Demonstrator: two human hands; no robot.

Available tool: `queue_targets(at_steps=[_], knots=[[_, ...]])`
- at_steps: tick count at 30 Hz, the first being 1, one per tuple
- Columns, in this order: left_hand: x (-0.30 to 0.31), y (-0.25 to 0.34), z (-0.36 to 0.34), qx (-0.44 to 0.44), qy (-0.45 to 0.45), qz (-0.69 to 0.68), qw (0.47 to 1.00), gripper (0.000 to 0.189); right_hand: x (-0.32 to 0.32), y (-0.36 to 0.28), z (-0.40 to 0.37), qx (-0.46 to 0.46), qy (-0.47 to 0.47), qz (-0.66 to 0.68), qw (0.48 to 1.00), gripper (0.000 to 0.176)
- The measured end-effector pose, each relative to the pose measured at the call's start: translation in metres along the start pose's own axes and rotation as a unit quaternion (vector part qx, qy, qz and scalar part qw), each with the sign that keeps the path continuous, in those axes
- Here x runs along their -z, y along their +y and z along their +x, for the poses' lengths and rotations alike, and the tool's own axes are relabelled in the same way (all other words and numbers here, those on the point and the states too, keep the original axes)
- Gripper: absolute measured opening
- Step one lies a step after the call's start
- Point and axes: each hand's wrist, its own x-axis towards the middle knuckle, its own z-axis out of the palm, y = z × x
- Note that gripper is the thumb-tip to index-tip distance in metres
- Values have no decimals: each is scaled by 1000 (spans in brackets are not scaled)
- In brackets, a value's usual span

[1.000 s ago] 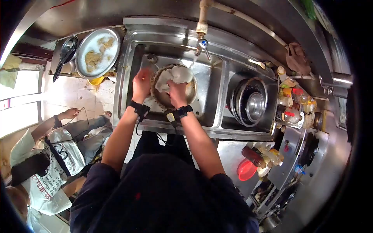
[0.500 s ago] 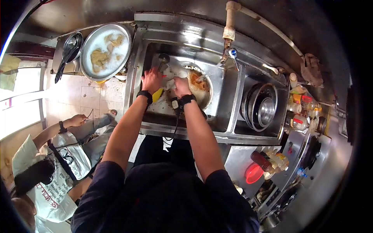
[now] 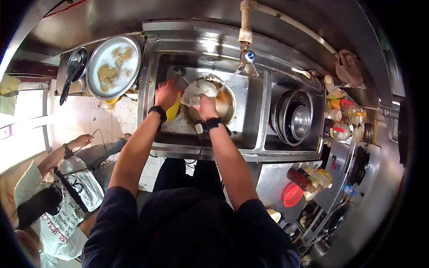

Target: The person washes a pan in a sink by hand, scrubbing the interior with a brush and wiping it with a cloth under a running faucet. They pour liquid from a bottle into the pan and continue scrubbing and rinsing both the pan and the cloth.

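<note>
My right hand [image 3: 207, 107] is closed on a bunched white cloth [image 3: 196, 91] above a round metal pan [image 3: 230, 111] in the left sink basin [image 3: 243, 114]. Reddish-brown residue shows inside the pan, and water runs into it from the tap [image 3: 248, 57]. On the left of the basin, my left hand [image 3: 166, 94] has curled fingers at the upper edge of a curved yellow dish [image 3: 173, 110], partly hidden by the hand and wrist. Just beyond those fingers lies a metal ladle [image 3: 178, 70].
A large basin [image 3: 92, 78] of sudsy water with beige cloths stands left, beside a dark-handled ladle [image 3: 71, 80]. Stacked metal bowls [image 3: 300, 123] fill the right sink. A person [image 3: 67, 196] sits lower left. Bottles [image 3: 304, 178] and a red bowl [image 3: 292, 194] are lower right.
The white cloth now spreads over the pan's left side, under my right hand. My left hand has drawn apart from the cloth, and more of the yellow dish shows. The view has shifted slightly.
</note>
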Motion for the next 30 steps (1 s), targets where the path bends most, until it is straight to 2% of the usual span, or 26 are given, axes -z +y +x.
queue_targets(at_steps=[1, 2, 3, 4, 5, 8, 9, 10, 11, 12, 13, 14, 16, 17, 18, 19, 20, 22, 23, 24, 25, 26, 27, 28, 29, 30], knots=[[22, 11, 0, -22, -18, 10, 1000, 23, 13, -111, -15, -259, 73, 382, 884, 31], [49, 26, -7, -44, -41, 18, 998, 19, 21, -143, -31, -262, 78, 382, 883, 31], [76, 58, -16, 49, 78, -209, 974, 22, 33, -163, -42, -258, 69, 389, 882, 31], [82, 69, -28, 46, 76, -211, 973, 22, 43, -171, -50, -251, 58, 395, 882, 31], [85, 76, -40, 95, 50, -342, 933, 26, 53, -173, -57, -259, 19, 412, 874, 31], [101, 111, -77, 257, -91, -623, 733, 38, 54, -191, -79, -228, 11, 447, 865, 32], [100, 125, -91, 201, -58, -610, 764, 41, 51, -199, -85, -217, 12, 486, 847, 36], [98, 135, -92, 200, -56, -610, 765, 41, 48, -202, -88, -216, 10, 486, 847, 36], [96, 143, -94, 142, -43, -708, 691, 45, 44, -205, -91, -125, 30, 342, 931, 36], [96, 150, -94, 80, -31, -792, 604, 49, 43, -208, -93, -29, 51, 186, 981, 36], [102, 157, -90, 76, -32, -792, 605, 49, 48, -222, -98, -1, 29, 82, 996, 36], [115, 168, -84, 124, -29, -821, 557, 49, 50, -225, -102, 2, 30, 82, 996, 36], [136, 181, -75, 220, -25, -864, 453, 48, 52, -230, -107, 166, 95, -222, 956, 34], [136, 182, -75, 217, -28, -864, 454, 48, 55, -232, -111, 101, 35, -174, 979, 46], [137, 181, -73, 218, -20, -852, 476, 47, 54, -236, -117, 103, 39, -173, 979, 46], [139, 181, -71, 218, -11, -839, 498, 47, 52, -249, -125, 78, 60, 17, 995, 52], [140, 182, -71, 216, -15, -839, 499, 47, 50, -256, -130, 49, 79, 207, 974, 59], [141, 184, -77, 211, -74, -745, 628, 47, 49, -250, -124, 73, 134, 176, 973, 51], [132, 183, -78, 141, -76, -665, 729, 45, 54, -255, -117, 39, 117, 194, 973, 49], [124, 182, -79, 140, -80, -663, 731, 45, 56, -260, -115, 7, 100, 213, 972, 48], [119, 185, -77, 145, -84, -707, 687, 44, 55, -263, -117, -2, 45, 115, 992, 45], [115, 185, -74, 150, -91, -749, 639, 43, 43, -255, -114, 145, 79, -38, 986, 44], [109, 173, -65, 67, -75, -555, 826, 43, 32, -253, -119, 144, 98, -21, 985, 43], [113, 173, -64, 64, -79, -557, 825, 43, 24, -258, -123, 145, 115, -5, 983, 42], [123, 177, -62, 167, -152, -666, 711, 44, 18, -252, -126, 197, 151, -96, 964, 41], [133, 181, -62, 266, -218, -747, 569, 44, 21, -246, -125, 195, 151, -98, 964, 41]])
